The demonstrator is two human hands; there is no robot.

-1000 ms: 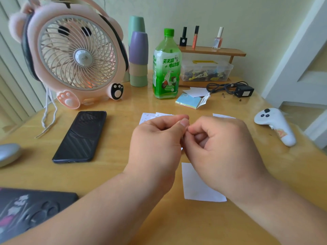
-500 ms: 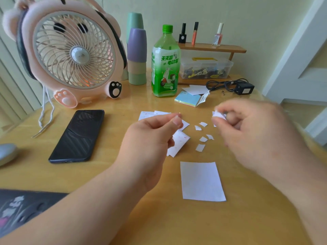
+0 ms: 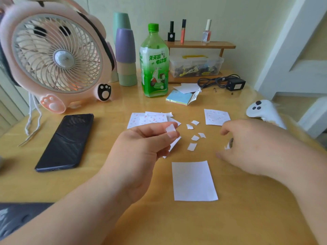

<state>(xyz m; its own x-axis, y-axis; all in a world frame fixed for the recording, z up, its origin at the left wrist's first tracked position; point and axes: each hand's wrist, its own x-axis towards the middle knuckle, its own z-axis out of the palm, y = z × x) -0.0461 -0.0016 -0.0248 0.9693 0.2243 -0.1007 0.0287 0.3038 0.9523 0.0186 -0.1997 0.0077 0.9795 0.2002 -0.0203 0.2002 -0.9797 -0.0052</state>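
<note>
Small white torn paper scrap [image 3: 170,129] is pinched by my left hand [image 3: 141,152] at mid-frame, above the wooden desk [image 3: 247,218]. It's featherlight and flimsy, best held by an edge. Whether my blurred right hand [image 3: 251,145] holds anything, I cannot tell.

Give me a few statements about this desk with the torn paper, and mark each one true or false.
1. The left hand pinches a small white paper scrap. True.
2. The phone lies to the right of the green bottle. False: it lies to the left, in front of the fan.
3. Loose scraps lie on the table between the left hand and the right hand. True.
4. The green bottle's cap is off. False: its green cap is on.
5. Three small bottles stand on the wooden shelf. True.
</note>
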